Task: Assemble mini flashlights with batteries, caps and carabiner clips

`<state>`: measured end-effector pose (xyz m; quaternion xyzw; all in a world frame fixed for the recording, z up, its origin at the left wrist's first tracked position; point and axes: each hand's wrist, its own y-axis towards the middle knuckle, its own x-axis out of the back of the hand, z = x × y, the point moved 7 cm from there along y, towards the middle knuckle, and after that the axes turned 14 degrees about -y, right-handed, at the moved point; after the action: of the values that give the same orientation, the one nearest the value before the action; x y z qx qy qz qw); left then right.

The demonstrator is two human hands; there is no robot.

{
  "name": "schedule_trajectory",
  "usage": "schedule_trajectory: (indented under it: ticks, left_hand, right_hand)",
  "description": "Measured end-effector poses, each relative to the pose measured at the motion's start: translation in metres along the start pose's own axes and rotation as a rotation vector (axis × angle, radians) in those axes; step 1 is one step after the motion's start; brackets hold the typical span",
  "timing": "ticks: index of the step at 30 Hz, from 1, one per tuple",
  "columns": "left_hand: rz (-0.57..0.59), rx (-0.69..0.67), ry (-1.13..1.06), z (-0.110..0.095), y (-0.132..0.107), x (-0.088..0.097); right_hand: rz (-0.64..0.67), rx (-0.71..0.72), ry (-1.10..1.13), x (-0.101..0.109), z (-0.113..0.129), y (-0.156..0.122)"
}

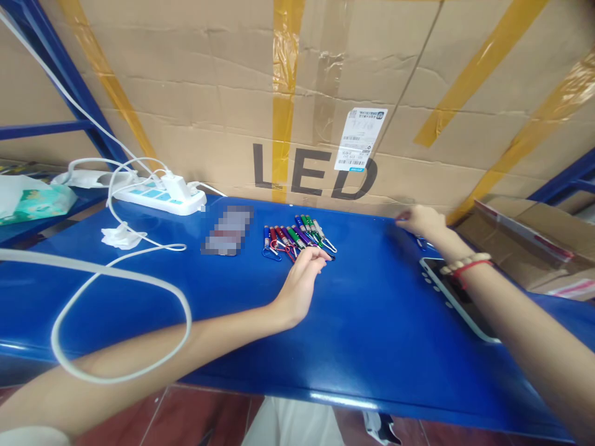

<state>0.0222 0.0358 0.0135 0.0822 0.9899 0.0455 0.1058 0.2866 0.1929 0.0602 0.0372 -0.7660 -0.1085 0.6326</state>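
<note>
Several small coloured keychain flashlights with carabiner clips lie in a row on the blue tabletop. My left hand rests just in front of them, fingers curled together and touching the nearest clips. My right hand reaches to the far right of the table, fingers pinched on something small and dark I cannot make out. A bead bracelet and red string circle my right wrist.
A white power strip with plugs and looping white cables sits at the left. A crumpled tissue lies near it. A blurred flat object lies left of the flashlights. A tablet lies under my right forearm. A large LED cardboard box stands behind.
</note>
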Motion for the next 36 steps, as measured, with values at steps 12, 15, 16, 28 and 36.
schedule_trajectory:
  ticks: [12, 15, 16, 28, 36]
  left_hand:
    - [-0.001, -0.018, 0.005, 0.0, 0.002, -0.001]
    - [0.013, -0.012, 0.009, -0.001, 0.001, -0.002]
    - [0.017, -0.012, 0.008, -0.001, 0.001, -0.002]
    - [0.012, 0.03, -0.003, 0.009, 0.007, 0.002]
    - [-0.032, 0.026, 0.076, 0.005, 0.002, 0.0]
  right_hand:
    - [0.119, 0.342, 0.379, -0.014, 0.141, -0.021]
    - [0.124, 0.325, 0.415, -0.017, 0.125, -0.023]
    - [0.121, 0.319, 0.425, -0.016, 0.122, -0.025]
    - [0.111, 0.314, 0.344, 0.012, 0.138, -0.049]
    - [0.13, 0.44, 0.395, 0.015, 0.099, -0.124]
